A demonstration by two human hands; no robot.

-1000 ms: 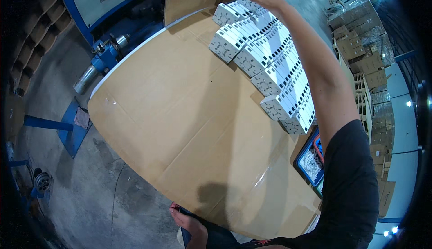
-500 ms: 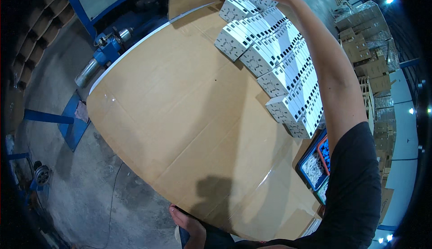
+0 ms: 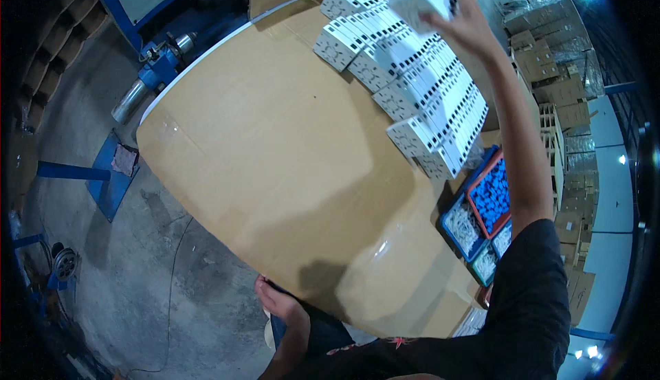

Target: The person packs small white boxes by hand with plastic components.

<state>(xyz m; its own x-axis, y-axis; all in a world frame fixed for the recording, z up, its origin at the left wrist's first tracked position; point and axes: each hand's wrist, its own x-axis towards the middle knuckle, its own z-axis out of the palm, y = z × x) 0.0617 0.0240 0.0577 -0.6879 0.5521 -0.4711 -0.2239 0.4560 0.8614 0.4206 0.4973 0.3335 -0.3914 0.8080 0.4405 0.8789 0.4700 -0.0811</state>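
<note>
Up at the far right of the table, my right hand (image 3: 471, 26) grips a white block-shaped plastic housing (image 3: 416, 2), slightly blurred, held above the rows. The fingers wrap its right side, thumb at the lower edge. Beneath and beside it stand several close-packed rows of white housings (image 3: 395, 64) with dark slots along their tops and patterned openings on their end faces. My left hand (image 3: 278, 302) rests low at the near edge of the cardboard-covered table (image 3: 275, 160), holding nothing I can see. Its fingers look loosely extended, partly cut off by the edge.
Right of the rows sit a red tray (image 3: 488, 194) of small blue parts and a blue tray (image 3: 462, 227) of whitish parts, beside a green-rimmed tray (image 3: 484, 264). A blue machine part with a metal cylinder (image 3: 132, 102) stands beyond the left edge. Stacked cartons (image 3: 567, 91) line the right.
My right hand has lifted the white housing off the far end of the rows and drawn it nearer and to the right. My left hand stays at the table edge. The view has shifted slightly.
</note>
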